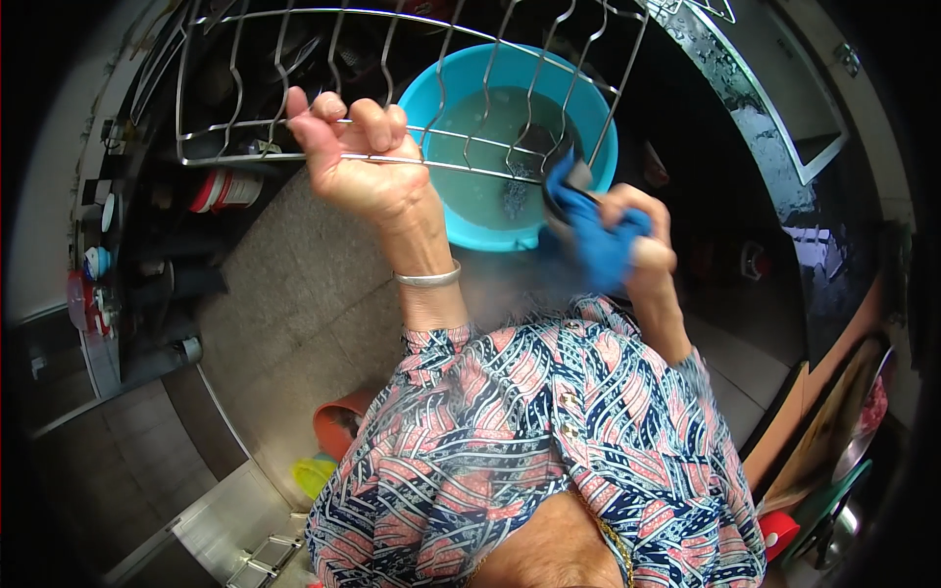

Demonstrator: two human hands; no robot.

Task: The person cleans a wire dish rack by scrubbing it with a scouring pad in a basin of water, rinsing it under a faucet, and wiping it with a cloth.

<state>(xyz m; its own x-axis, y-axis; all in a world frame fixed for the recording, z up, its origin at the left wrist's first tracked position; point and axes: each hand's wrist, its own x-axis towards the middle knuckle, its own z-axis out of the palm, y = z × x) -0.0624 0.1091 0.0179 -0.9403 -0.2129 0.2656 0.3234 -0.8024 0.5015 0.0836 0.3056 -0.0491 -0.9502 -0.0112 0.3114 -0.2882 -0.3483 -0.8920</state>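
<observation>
A metal wire rack [441,22] with wavy cross wires spans the top of the view. My left hand [360,147], a bangle on its wrist, is palm up with its fingers curled around the rack's near rails. In my right hand [639,228] is a blue cloth [595,235], blurred, bunched against the rack's near right part. Below the rack stands a turquoise plastic basin [474,234] of cloudy water. A dark item and a grey mesh-like scrubber [516,192] show in the water.
Shelves with containers, among them a red and white tub [226,189], line the left. A wet dark counter [757,132] with a sink curves along the right. An orange-red bin [342,419] and a yellow-green item [312,476] are on the floor at lower left. Pans and lids stand at lower right.
</observation>
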